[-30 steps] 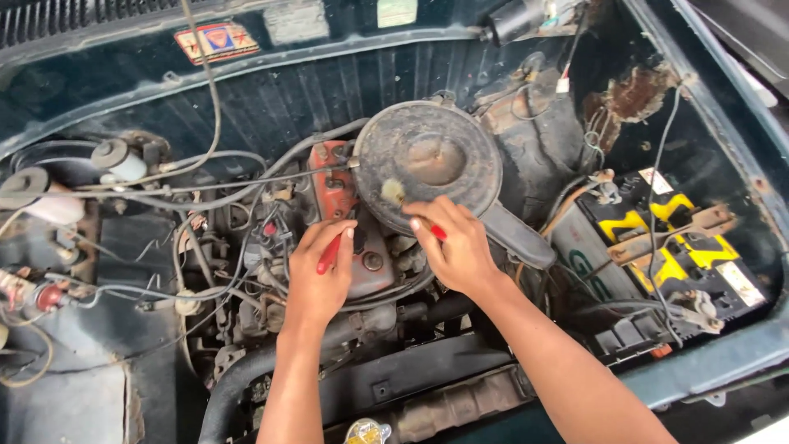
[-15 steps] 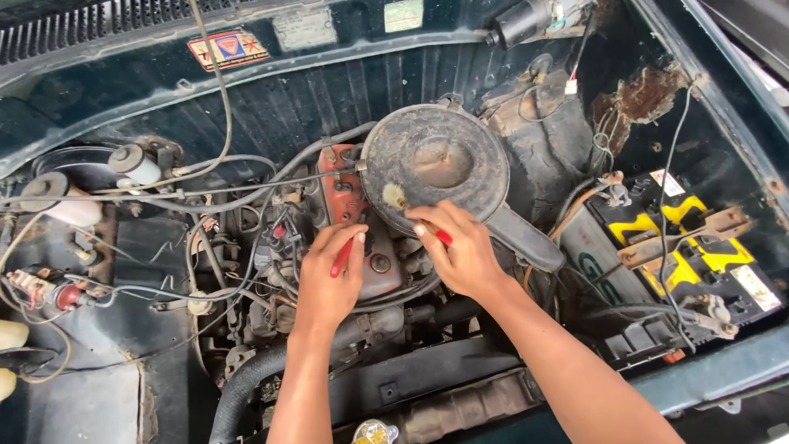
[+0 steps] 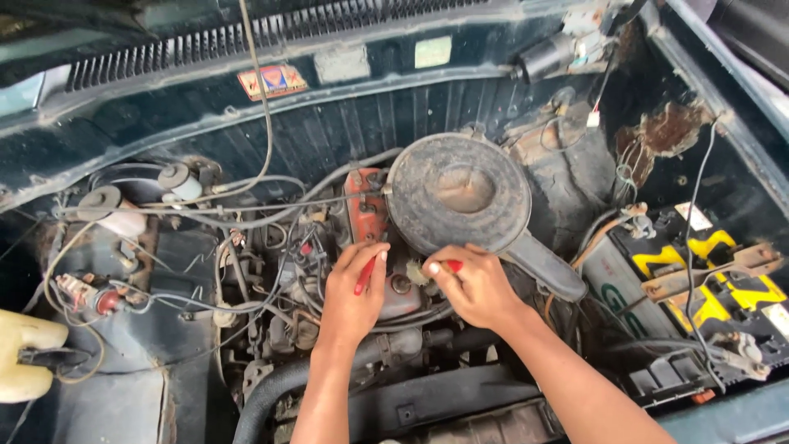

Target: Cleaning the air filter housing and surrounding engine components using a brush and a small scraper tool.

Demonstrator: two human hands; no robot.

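Note:
I look down into an old car's engine bay. My left hand (image 3: 349, 292) rests over the red engine cover (image 3: 368, 215), fingers curled around a thin red tool (image 3: 364, 275). My right hand (image 3: 472, 284) sits just below the round grey air filter housing (image 3: 457, 193), pinching a red-handled tool (image 3: 450, 265) and a small pale bit at its fingertips. Both hands meet near a round cap (image 3: 400, 284) on the engine top. What the tool tips touch is hidden by my fingers.
A black battery (image 3: 699, 288) with yellow markings sits at the right. Tangled wires and hoses (image 3: 246, 247) crowd the left side. A yellowish fluid reservoir (image 3: 25, 353) is at the far left, a thick black hose (image 3: 271, 395) below, the firewall behind.
The view has shifted slightly; both hands stay at the same spot on the engine, with the left hand's fingers closed a bit more around the red tool.

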